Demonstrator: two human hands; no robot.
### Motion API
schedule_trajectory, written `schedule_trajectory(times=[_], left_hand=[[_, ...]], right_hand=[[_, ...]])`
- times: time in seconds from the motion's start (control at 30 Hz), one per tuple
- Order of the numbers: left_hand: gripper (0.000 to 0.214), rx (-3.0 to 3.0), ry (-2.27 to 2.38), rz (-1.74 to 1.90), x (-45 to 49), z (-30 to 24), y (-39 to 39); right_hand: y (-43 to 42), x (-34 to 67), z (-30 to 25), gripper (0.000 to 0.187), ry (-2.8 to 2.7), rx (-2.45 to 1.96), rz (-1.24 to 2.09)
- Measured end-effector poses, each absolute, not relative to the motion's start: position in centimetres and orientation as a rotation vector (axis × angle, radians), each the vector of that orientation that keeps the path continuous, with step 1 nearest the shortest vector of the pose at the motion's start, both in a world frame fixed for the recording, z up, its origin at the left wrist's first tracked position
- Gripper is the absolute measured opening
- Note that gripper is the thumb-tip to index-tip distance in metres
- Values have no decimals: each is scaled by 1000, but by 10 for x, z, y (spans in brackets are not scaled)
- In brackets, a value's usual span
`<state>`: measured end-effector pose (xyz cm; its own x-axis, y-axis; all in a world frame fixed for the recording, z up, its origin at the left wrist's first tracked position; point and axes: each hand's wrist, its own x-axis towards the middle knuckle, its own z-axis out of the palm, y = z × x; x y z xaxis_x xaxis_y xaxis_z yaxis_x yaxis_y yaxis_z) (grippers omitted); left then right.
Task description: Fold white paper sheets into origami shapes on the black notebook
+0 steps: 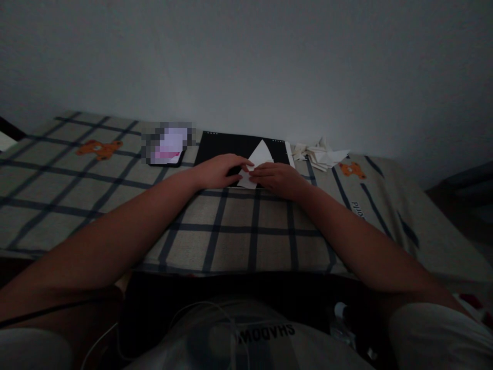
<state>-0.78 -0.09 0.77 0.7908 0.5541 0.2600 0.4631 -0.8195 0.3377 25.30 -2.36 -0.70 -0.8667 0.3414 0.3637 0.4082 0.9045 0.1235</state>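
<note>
A folded piece of white paper point(262, 151) lies on a black laptop-sized flat board or folder point(223, 145), its pointed tip facing the wall. My left hand point(221, 170) is at the paper's left side, fingers curved and their tips on it, the thumb lower near its edge. From the right, my right hand point(279, 178) presses its closed fingers onto the paper's middle, close to the left fingertips. Both hands hold the paper, partly covering its lower half. The finer folds under the fingers are hidden.
Left of the board a phone point(165, 149), partly blurred, shows a lit screen. Right of it lies a heap of folded white paper pieces point(319, 155). A checked cloth point(234, 231) covers the table against a grey wall point(246, 61). A clear bottle point(341, 324) is below the edge.
</note>
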Motion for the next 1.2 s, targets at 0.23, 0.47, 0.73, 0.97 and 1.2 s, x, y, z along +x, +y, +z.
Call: schedule_trajectory(times=[0.23,0.47,0.73,0.97,1.2], left_hand=[[48,2718,819,474,-8,10,-2],[46,2712,813,462,-8,13,-4],[34,2721,847,573,-5,7,-2],[37,2704,868,541,-6,7,0],[39,2682,900,510,-3,10,-1]], right_hand=[[-30,254,3,31,-2816,-554,-266],[-31,258,7,32,-2850,-505,-289],[-27,255,-1,34,-2705,-563,-358],[-24,257,-4,32,-2772,-612,-367],[-25,258,0,30,-2810,-548,-372]])
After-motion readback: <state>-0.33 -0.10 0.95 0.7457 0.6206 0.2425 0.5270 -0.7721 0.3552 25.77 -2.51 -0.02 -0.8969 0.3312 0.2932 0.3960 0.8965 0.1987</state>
